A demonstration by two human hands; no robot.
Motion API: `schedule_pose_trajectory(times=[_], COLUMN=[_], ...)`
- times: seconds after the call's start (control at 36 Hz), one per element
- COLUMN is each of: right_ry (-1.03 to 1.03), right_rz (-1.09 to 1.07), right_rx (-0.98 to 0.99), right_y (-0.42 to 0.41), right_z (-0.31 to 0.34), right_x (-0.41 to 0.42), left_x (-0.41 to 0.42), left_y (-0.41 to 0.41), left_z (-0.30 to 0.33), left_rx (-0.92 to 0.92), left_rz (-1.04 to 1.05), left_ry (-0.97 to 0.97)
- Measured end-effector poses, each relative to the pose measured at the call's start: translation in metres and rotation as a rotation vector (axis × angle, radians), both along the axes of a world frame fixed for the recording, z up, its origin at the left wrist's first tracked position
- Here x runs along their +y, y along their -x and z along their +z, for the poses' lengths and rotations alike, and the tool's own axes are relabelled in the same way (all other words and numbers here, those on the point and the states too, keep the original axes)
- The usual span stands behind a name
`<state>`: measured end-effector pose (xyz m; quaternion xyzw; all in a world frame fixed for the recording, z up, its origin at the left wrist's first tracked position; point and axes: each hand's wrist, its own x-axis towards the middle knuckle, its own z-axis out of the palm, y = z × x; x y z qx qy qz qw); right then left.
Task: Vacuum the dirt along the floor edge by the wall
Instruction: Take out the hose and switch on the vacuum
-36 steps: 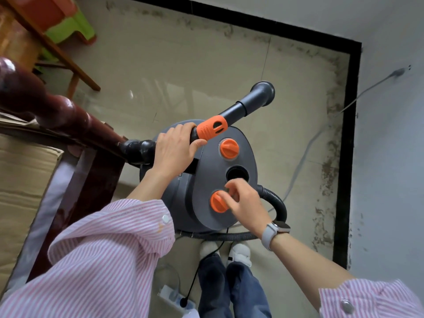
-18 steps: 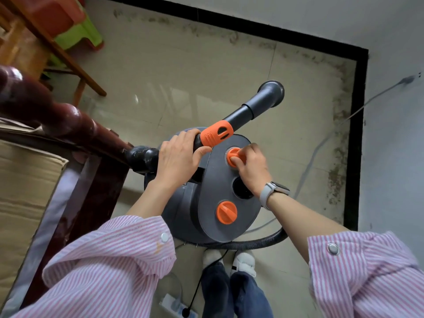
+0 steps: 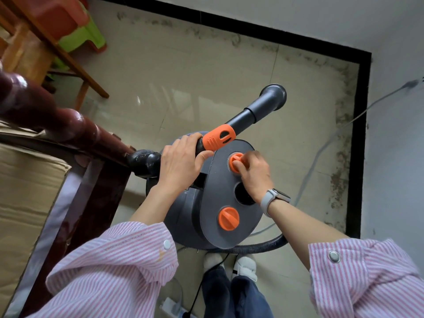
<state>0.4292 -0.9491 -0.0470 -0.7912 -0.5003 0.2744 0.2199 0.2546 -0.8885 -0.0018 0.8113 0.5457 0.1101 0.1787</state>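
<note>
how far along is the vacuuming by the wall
Barely begun. Dark dirt lines the floor edge by the wall. In hand: the left hand holds the vacuum wand above the floor, while the right hand pinches the upper orange knob on the vacuum. Left: all the suction along the edge.

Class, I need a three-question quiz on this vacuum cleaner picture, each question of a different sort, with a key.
1. True or false: the left hand grips the black wand just behind its orange collar.
2. Which orange knob does the right hand pinch? A. the upper knob B. the lower knob
3. Fill in: the dirt lies on the floor beside the black ____ along the wall.

Key: 1 true; 2 A; 3 skirting.
</note>
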Motion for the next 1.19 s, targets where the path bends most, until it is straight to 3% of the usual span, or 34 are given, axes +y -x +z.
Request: schedule_pose_trajectory(times=[0.47,0.69,0.78,0.86,0.92,0.97,1.06,1.19], right_ry=[-0.022,0.022,0.028,-0.035,-0.052,-0.027,0.01,-0.085], right_rz=[0.169,0.123,-0.026,-0.34,-0.418,-0.442,-0.521,-0.685], right_rx=[-0.082,-0.022,0.162,0.676,0.99,1.176,1.269,1.25], right_y=[-0.005,-0.007,-0.008,-0.01,-0.014,-0.017,-0.018,-0.033], right_z=[0.0,0.0,0.013,0.044,0.065,0.082,0.102,0.13], right_x=[0.001,0.003,0.008,0.023,0.037,0.052,0.071,0.094], left_x=[-0.004,-0.003,-0.004,-0.005,-0.004,-0.001,0.003,0.012], left_y=[0.0,0.001,0.001,0.0,-0.003,-0.008,-0.021,-0.054], left_z=[-0.001,-0.003,-0.003,-0.003,-0.001,0.003,0.012,0.033], left_rx=[0.006,-0.001,0.002,0.011,0.007,-0.025,-0.08,-0.126], left_rz=[-0.009,-0.007,-0.012,-0.02,-0.022,-0.011,-0.023,-0.051], left_ry=[0.008,-0.012,-0.012,-0.025,-0.04,-0.056,-0.052,-0.066])
